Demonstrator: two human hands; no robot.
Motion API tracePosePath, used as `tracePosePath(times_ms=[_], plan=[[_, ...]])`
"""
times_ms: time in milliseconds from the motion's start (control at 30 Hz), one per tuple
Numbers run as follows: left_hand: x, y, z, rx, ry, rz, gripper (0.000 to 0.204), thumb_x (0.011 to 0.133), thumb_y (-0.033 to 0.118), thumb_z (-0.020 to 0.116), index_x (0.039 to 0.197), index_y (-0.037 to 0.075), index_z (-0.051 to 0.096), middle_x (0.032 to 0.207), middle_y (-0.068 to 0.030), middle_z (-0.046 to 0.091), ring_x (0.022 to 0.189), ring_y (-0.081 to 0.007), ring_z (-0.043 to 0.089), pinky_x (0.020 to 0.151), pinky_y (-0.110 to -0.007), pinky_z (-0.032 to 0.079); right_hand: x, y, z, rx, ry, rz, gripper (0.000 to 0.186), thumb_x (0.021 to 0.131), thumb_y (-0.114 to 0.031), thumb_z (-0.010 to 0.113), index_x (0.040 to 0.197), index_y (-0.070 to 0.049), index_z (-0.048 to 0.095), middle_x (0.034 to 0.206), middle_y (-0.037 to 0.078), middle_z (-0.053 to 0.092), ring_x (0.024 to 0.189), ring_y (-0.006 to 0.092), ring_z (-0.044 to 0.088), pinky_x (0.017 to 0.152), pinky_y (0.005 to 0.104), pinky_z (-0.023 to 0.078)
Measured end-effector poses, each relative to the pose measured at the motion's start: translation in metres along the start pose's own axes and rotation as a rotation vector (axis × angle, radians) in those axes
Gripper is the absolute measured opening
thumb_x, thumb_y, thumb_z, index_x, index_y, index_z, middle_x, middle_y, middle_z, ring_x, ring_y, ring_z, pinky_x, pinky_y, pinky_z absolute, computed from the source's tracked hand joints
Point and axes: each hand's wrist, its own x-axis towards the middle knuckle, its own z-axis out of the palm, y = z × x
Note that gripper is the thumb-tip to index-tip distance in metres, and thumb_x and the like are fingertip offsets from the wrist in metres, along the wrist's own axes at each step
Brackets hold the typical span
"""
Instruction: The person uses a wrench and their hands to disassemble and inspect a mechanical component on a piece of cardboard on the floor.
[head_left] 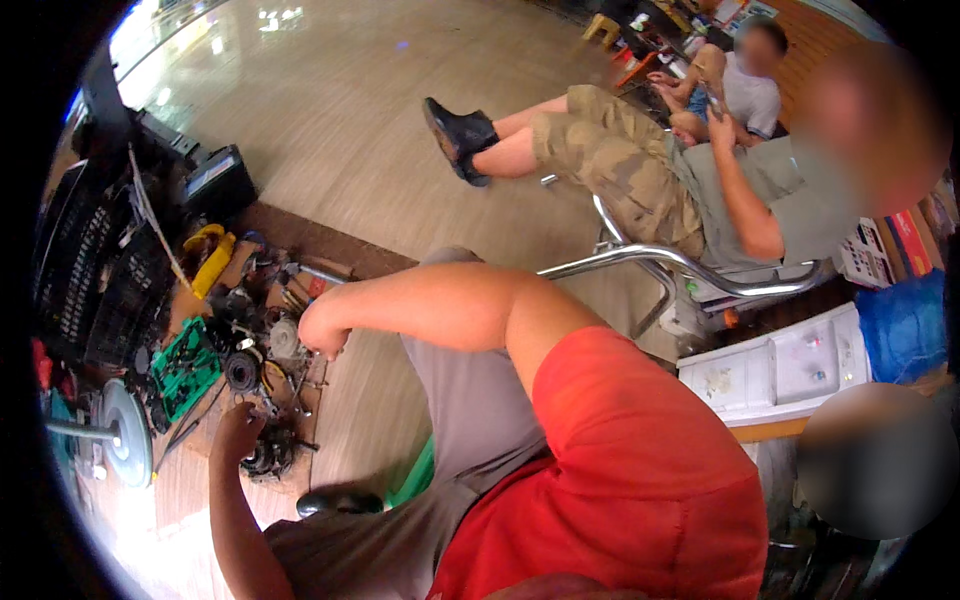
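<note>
My right hand (325,325) reaches across from the red sleeve, its fingers curled downward beside a round grey metal part (287,338). Whatever those fingers grip, if anything, is hidden by the hand. Lower down, my left hand (238,432) has its fingers bent inward at the edge of a dark machine part (268,458); what it holds is too small to make out. Between the hands sits a black ring-shaped part (242,371). Several greasy metal parts and hand tools lie around them on brown cardboard (210,410).
A green tool case (187,368), a yellow tool (211,265), black crates (75,260), a black battery-like box (215,182) and a round pale-blue base with a pole (127,435) surround the work. A person sits on a metal-framed chair (720,285); another sits behind.
</note>
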Motion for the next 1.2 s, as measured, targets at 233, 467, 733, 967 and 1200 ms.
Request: tracePosePath(times_ms=[233, 467, 733, 967, 1200], plan=[[0.003, -0.044, 0.010, 0.213, -0.042, 0.130, 0.034, 0.082, 0.026, 0.060, 0.104, 0.000, 0.061, 0.101, -0.0236, 0.062, 0.098, -0.0399, 0.058, 0.083, -0.045, 0.046, 0.003, -0.007, 0.008, -0.006, 0.082, -0.076, 0.027, 0.075, -0.026, 0.066, 0.089, -0.002, 0.066, 0.088, 0.019, 0.065, 0.084, 0.0356, 0.061, 0.073, 0.0460, 0.048], [0.014, -0.049, 0.024, 0.111, 0.024, 0.096, 0.027, 0.075, 0.020, 0.062, 0.096, 0.003, 0.063, 0.091, -0.0227, 0.062, 0.090, -0.0397, 0.058, 0.077, -0.046, 0.046, 0.008, 0.005, 0.021, -0.015, 0.145, -0.085, 0.035, 0.078, -0.031, 0.066, 0.091, 0.001, 0.065, 0.090, 0.020, 0.064, 0.087, 0.0372, 0.061, 0.076, 0.0454, 0.049], [-0.002, 0.008, -0.008, -0.007, 0.015, -0.005, 0.036, 0.077, 0.023, 0.062, 0.105, 0.000, 0.061, 0.099, -0.0250, 0.062, 0.096, -0.0391, 0.059, 0.081, -0.044, 0.048, 0.005, 0.000, 0.006, 0.140, -0.034, 0.105, 0.034, 0.078, -0.030, 0.066, 0.100, -0.003, 0.067, 0.093, 0.017, 0.066, 0.088, 0.0349, 0.062, 0.076, 0.0452, 0.049], [-0.002, 0.000, -0.006, 0.024, -0.001, 0.006, 0.039, 0.078, 0.023, 0.062, 0.111, 0.002, 0.059, 0.097, -0.0243, 0.063, 0.093, -0.0382, 0.061, 0.079, -0.043, 0.049, 0.001, -0.003, 0.005, 0.163, -0.018, 0.101, 0.031, 0.077, -0.027, 0.067, 0.097, -0.004, 0.068, 0.089, 0.015, 0.067, 0.083, 0.0321, 0.063, 0.072, 0.0439, 0.049], [-0.005, 0.000, -0.010, 0.062, -0.031, -0.003, 0.044, 0.080, 0.023, 0.063, 0.113, -0.004, 0.058, 0.104, -0.0239, 0.063, 0.095, -0.0349, 0.062, 0.081, -0.040, 0.049, -0.002, -0.008, -0.003, 0.108, -0.042, 0.080, 0.030, 0.079, -0.027, 0.066, 0.098, -0.004, 0.068, 0.090, 0.014, 0.068, 0.082, 0.0311, 0.063, 0.072, 0.0431, 0.050]])
